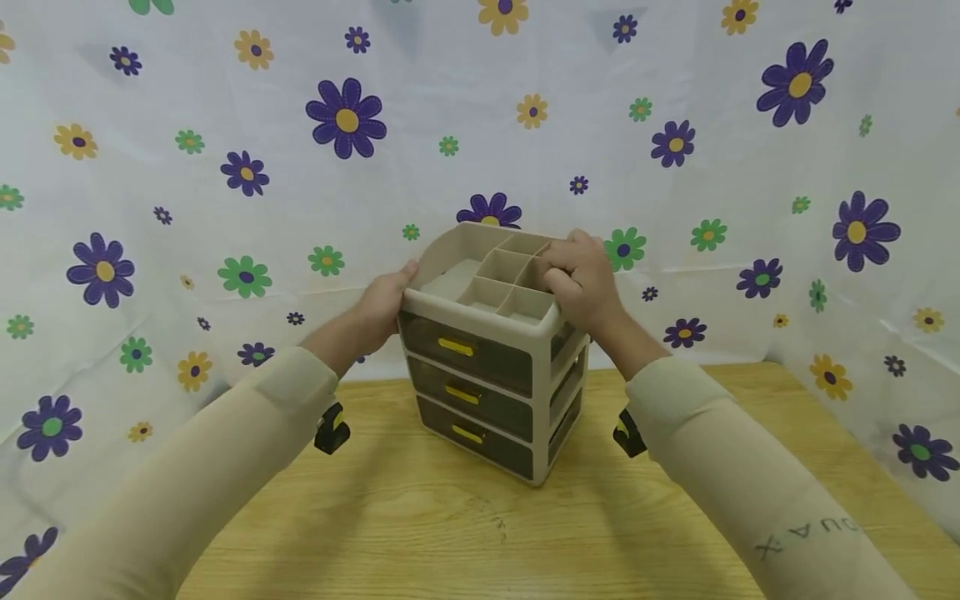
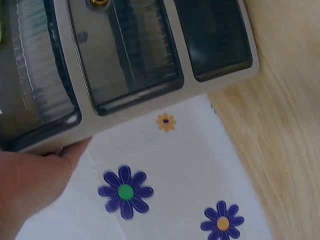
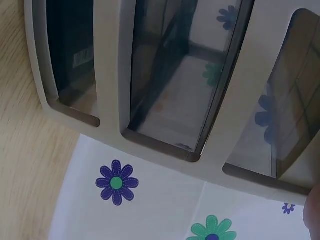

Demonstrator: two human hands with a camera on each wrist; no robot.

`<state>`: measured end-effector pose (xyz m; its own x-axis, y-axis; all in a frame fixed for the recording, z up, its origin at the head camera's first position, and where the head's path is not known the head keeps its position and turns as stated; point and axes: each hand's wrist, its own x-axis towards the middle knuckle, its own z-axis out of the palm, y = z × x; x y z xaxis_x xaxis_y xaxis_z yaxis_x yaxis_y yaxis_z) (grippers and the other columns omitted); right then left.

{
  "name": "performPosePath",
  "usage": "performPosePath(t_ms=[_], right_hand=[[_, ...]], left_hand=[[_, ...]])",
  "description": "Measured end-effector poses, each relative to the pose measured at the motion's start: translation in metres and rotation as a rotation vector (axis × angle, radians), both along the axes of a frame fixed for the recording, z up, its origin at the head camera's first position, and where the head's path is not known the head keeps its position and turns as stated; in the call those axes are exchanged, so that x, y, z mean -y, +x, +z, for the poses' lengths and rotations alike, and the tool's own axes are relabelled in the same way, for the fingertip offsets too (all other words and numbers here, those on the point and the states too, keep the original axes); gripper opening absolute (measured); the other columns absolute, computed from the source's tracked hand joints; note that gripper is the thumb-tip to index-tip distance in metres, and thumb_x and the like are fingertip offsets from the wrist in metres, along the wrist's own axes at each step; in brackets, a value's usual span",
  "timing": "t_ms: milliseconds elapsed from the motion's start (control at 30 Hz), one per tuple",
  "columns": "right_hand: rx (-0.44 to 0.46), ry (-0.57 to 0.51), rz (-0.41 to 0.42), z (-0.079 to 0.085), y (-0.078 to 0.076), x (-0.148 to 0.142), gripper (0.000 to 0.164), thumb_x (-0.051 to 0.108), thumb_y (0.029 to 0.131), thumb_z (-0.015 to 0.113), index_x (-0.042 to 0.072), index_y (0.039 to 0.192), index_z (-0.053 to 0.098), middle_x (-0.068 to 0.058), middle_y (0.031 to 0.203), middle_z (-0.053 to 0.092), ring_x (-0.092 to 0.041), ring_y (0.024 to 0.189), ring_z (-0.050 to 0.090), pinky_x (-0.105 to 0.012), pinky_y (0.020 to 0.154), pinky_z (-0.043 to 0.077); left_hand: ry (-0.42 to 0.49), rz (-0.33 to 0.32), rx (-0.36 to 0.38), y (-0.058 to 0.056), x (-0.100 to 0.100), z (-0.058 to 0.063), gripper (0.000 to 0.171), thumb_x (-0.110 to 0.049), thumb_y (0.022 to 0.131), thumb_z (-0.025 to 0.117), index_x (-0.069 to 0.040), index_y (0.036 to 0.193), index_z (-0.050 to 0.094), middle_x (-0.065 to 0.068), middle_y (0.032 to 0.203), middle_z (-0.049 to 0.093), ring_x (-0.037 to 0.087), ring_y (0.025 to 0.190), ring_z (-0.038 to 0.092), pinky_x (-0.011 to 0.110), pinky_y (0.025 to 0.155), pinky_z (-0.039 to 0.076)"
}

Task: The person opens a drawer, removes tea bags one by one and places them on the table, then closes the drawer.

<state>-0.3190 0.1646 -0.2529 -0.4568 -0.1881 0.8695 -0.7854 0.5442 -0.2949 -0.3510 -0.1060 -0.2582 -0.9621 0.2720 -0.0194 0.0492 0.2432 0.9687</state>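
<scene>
Beige organizer (image 1: 474,380) centre of head view, over wooden table (image 1: 420,533), left hand (image 1: 381,307) at its 10 o'clock gripping the side, thumb on the rim, right hand (image 1: 587,282) at 2 o'clock with fingers curled over the opposite rim. Top tray (image 1: 480,317): large compartment (image 1: 453,283) toward 9 o'clock shows pale floor, small cells (image 1: 527,305) toward 3 o'clock, one partly hidden by right fingers. Three smoky drawers (image 1: 506,410), yellow handles (image 1: 462,394), look closed, contents too murky to tell; pale label (image 3: 81,57) visible through the side nearest the table.
</scene>
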Motion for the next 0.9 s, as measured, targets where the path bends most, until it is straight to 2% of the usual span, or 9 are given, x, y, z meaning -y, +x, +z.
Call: performPosePath(t_ms=[200,300,400,500,600,667,733,800,900], right_hand=[[0.325,-0.074,0.104,0.008,0.001,-0.013,0.019,-0.001,0.069,0.048,0.009,0.054,0.054,-0.008,0.071,0.042,-0.022,0.07,0.037,-0.034,0.058,0.033],[0.421,-0.069,0.138,0.012,0.0,-0.018,0.018,-0.004,0.07,0.049,0.005,0.059,0.058,-0.011,0.077,0.044,-0.023,0.076,0.039,-0.034,0.06,0.035],[0.477,-0.078,0.17,0.015,-0.003,-0.022,0.018,-0.007,0.072,0.049,0.003,0.065,0.062,-0.012,0.082,0.048,-0.023,0.08,0.042,-0.033,0.062,0.039],[0.524,-0.103,0.175,0.013,-0.007,-0.027,0.02,-0.008,0.075,0.048,0.002,0.075,0.066,-0.011,0.088,0.053,-0.022,0.084,0.048,-0.031,0.068,0.045],[0.54,-0.095,0.119,0.01,-0.009,-0.033,0.024,-0.007,0.078,0.048,0.005,0.085,0.068,-0.008,0.096,0.056,-0.021,0.092,0.049,-0.035,0.079,0.045],[0.534,-0.069,0.072,0.01,-0.012,-0.036,0.026,-0.005,0.078,0.048,0.007,0.089,0.068,-0.005,0.099,0.058,-0.019,0.098,0.047,-0.04,0.088,0.041],[0.517,-0.044,0.023,0.011,-0.016,-0.04,0.027,-0.004,0.078,0.049,0.01,0.092,0.068,-0.002,0.101,0.059,-0.017,0.103,0.045,-0.045,0.094,0.037],[0.504,-0.037,0.001,0.013,-0.02,-0.043,0.029,-0.003,0.078,0.048,0.011,0.094,0.067,-0.003,0.101,0.062,-0.016,0.106,0.046,-0.047,0.099,0.034],[0.473,-0.038,-0.054,0.016,-0.026,-0.046,0.03,-0.002,0.078,0.05,0.012,0.1,0.065,-0.002,0.104,0.062,-0.015,0.106,0.046,-0.044,0.098,0.037]], left_hand=[[-0.105,0.189,-0.036,0.022,-0.011,0.002,0.06,-0.048,0.098,0.026,0.0,0.132,0.038,0.014,0.134,0.036,0.028,0.122,0.035,0.047,0.103,0.033],[-0.183,0.259,-0.117,0.035,-0.016,0.0,0.059,-0.046,0.099,0.025,0.001,0.131,0.042,0.015,0.133,0.041,0.028,0.122,0.035,0.044,0.105,0.031],[-0.194,0.321,-0.222,0.047,-0.021,-0.004,0.054,-0.041,0.1,0.026,-0.002,0.127,0.049,0.016,0.127,0.049,0.028,0.119,0.041,0.043,0.104,0.032],[-0.129,0.373,-0.297,0.054,-0.031,-0.012,0.047,-0.035,0.1,0.027,-0.006,0.126,0.052,0.014,0.123,0.053,0.026,0.114,0.045,0.042,0.101,0.036],[-0.059,0.412,-0.334,0.056,-0.041,-0.019,0.044,-0.032,0.099,0.029,-0.006,0.127,0.051,0.013,0.126,0.052,0.024,0.117,0.044,0.04,0.103,0.034],[-0.051,0.436,-0.353,0.056,-0.046,-0.021,0.045,-0.031,0.099,0.029,-0.006,0.131,0.048,0.011,0.132,0.05,0.022,0.122,0.041,0.038,0.107,0.029],[-0.029,0.441,-0.367,0.055,-0.049,-0.023,0.045,-0.03,0.099,0.029,-0.005,0.132,0.046,0.011,0.134,0.048,0.021,0.124,0.039,0.037,0.108,0.028],[-0.006,0.436,-0.384,0.054,-0.051,-0.024,0.044,-0.028,0.098,0.028,-0.006,0.129,0.049,0.01,0.128,0.052,0.021,0.118,0.043,0.038,0.105,0.031],[0.048,0.411,-0.402,0.05,-0.055,-0.025,0.042,-0.027,0.097,0.028,-0.007,0.125,0.052,0.008,0.118,0.056,0.02,0.108,0.047,0.039,0.099,0.036]])
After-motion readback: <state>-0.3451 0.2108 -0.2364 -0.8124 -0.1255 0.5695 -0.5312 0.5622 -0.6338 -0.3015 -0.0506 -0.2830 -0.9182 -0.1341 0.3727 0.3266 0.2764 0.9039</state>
